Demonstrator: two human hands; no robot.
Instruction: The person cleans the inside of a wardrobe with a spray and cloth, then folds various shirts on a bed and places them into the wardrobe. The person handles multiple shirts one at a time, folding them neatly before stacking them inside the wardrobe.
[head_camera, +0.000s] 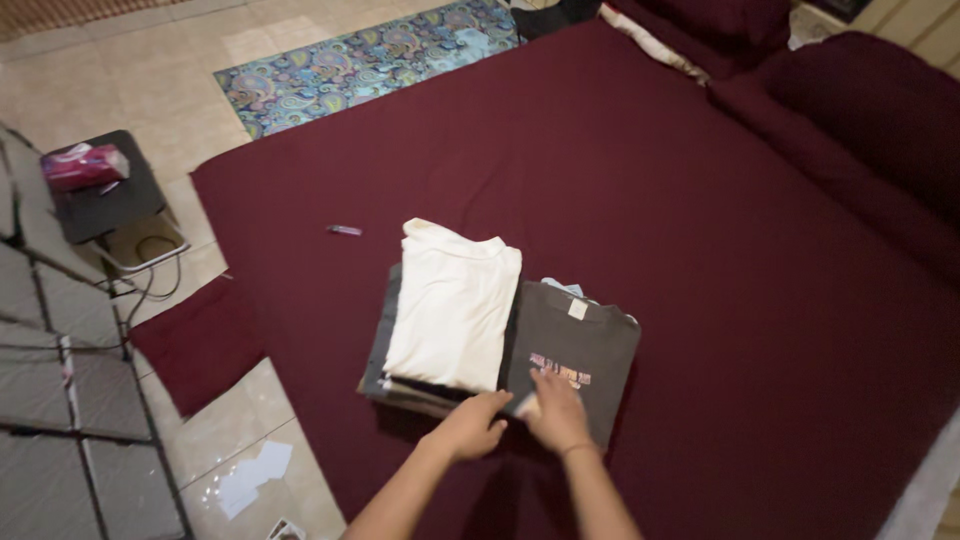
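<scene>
Bedspread (700, 250) lies open — folded shirts (455, 305) block left.

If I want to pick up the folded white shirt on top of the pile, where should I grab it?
Probably by its two long side edges, one of your hands on each. The white shirt lies flat as a tall folded rectangle on the dark pile, so sliding fingers under both sides should keep the fold together. Come from the near end, where the left hand and right hand are.

Left hand (472, 424) and right hand (556, 410) reach forward, side by side, palms down.
</scene>
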